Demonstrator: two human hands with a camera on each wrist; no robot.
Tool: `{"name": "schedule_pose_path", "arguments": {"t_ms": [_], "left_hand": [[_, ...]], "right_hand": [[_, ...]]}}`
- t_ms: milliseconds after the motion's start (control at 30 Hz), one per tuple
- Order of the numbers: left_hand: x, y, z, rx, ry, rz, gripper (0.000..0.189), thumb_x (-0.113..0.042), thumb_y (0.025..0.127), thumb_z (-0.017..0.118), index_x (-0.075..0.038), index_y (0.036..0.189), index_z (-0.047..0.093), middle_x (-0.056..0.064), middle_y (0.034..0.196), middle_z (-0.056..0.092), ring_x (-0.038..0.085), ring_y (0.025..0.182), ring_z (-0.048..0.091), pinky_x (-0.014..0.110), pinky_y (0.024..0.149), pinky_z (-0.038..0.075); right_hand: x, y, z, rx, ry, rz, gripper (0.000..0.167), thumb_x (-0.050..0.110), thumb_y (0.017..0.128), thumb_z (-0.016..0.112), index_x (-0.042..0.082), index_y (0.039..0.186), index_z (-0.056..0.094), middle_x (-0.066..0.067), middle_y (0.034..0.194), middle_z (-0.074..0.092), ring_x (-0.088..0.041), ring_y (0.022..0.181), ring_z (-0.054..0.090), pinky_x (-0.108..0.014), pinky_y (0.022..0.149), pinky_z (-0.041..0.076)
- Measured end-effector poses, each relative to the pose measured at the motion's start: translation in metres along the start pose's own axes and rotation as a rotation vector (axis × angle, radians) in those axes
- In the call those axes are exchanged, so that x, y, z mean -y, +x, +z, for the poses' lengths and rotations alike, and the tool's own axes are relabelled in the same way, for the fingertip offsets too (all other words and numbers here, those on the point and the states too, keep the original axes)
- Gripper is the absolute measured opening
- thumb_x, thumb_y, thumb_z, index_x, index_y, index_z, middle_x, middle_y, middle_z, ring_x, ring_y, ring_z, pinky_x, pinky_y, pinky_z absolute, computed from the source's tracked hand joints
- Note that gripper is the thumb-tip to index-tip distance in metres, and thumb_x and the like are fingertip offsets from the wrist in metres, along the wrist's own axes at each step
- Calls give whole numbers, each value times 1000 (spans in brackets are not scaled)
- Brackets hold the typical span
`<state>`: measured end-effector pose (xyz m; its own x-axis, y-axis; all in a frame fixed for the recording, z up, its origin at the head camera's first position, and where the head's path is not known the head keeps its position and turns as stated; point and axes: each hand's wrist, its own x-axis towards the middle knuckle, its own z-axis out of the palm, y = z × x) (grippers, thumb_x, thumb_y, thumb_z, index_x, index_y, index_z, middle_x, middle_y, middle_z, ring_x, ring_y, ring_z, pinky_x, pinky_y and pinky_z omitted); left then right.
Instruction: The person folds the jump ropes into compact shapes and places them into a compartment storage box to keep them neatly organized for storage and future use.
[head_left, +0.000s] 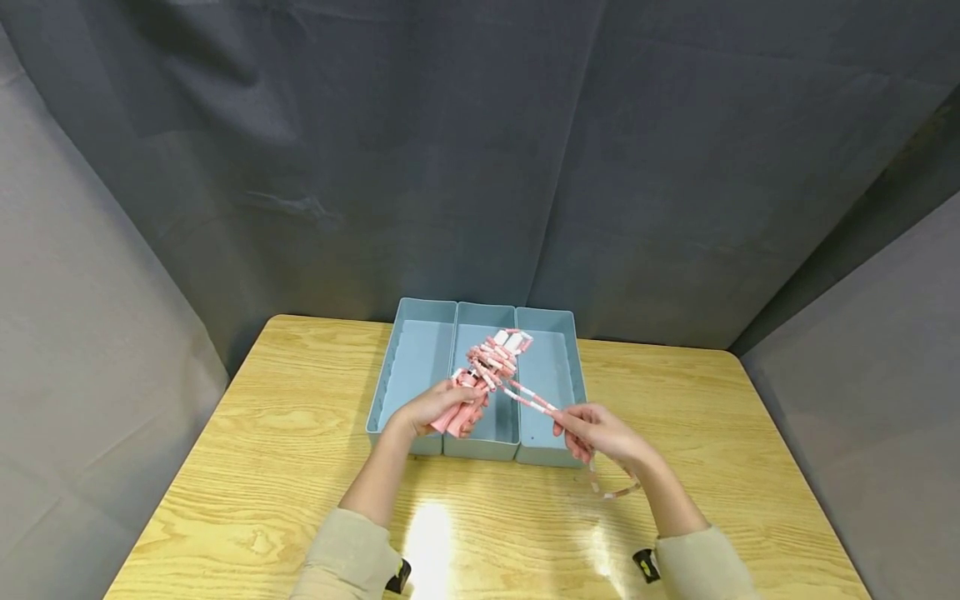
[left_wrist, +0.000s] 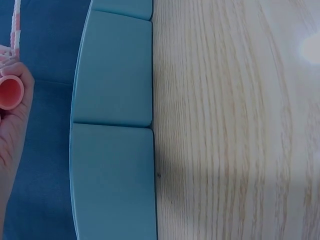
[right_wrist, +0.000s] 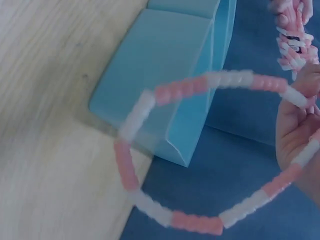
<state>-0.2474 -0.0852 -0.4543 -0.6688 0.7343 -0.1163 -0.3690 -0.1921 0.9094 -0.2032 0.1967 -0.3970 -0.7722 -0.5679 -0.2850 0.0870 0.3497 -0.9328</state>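
Note:
A pink-and-white beaded jump rope is bunched up in the air over the bins, with coils wound round its two pink handles. My left hand grips the handles below the coils; one hollow handle end faces the left wrist camera. To the right, my right hand pinches a doubled stretch of the rope, drawn taut from the bundle. Past these fingers a loose loop of beads hangs down, large in the right wrist view. The right palm is partly cut off there.
Under the hands, three light blue bins stand side by side on a wooden table. Dark grey cloth hangs behind the table, with paler cloth at either side.

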Motion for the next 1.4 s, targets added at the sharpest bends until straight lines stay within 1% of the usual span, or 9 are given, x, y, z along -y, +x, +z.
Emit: {"name": "schedule_pose_path", "arguments": {"t_ms": [200,367,600,767,933,1033,1100,1267,1400], "left_hand": [[-1,0,2,-24,21,-12,18,-19,93,43,-3,88,50,4,67,54,9,51,50,22,48,46],[-1,1,3,-30,35,-35,21,-21,92,46,-1,89,51,4,67,54,10,51,50,22,48,46],[-3,3,6,-27,78,-78,19,-19,91,47,-1,89,54,5,64,54,10,50,51,22,47,46],[-4,2,9,11,143,-91,18,-17,91,46,-2,85,54,5,61,53,10,47,51,22,45,45],[-4,2,11,40,224,-113,23,-18,92,47,2,84,55,5,58,53,10,43,50,22,43,44],[-3,2,13,69,257,-124,27,-18,93,44,5,83,53,5,57,53,10,42,49,22,42,44],[-4,1,14,95,260,-143,28,-18,93,43,6,84,52,5,58,53,10,42,49,22,42,44],[-5,-1,18,166,233,-215,23,-18,93,43,1,85,53,5,58,52,10,44,48,23,44,43],[-5,-2,21,214,212,-258,23,-19,92,44,1,83,53,4,59,52,10,44,47,22,44,41]], "right_hand": [[11,-3,-5,12,-144,-32,31,24,97,44,-2,89,59,-5,57,49,-10,45,44,-28,41,42],[25,-5,-4,-20,-273,-78,26,22,96,47,3,86,61,-1,54,45,-9,44,37,-24,41,35],[40,-6,-1,-59,-385,-170,23,20,95,49,4,85,62,4,50,37,-4,37,26,-20,36,23],[50,-5,0,-87,-489,-210,23,25,93,52,7,84,64,7,50,33,-1,39,23,-19,39,24],[54,-4,0,-85,-565,-246,25,23,90,57,8,71,56,8,53,32,0,43,25,-18,42,25],[56,-2,-1,-83,-594,-273,24,20,90,58,10,69,52,9,54,32,1,45,26,-17,44,25],[57,-2,-1,-83,-609,-288,22,19,90,57,11,70,53,9,55,32,0,46,26,-17,45,26],[62,-1,-3,-86,-656,-294,18,22,91,56,11,76,55,10,56,30,0,48,25,-18,46,27],[63,-1,-5,-94,-707,-299,15,24,90,57,10,83,58,10,57,35,0,47,29,-19,46,31]]}}
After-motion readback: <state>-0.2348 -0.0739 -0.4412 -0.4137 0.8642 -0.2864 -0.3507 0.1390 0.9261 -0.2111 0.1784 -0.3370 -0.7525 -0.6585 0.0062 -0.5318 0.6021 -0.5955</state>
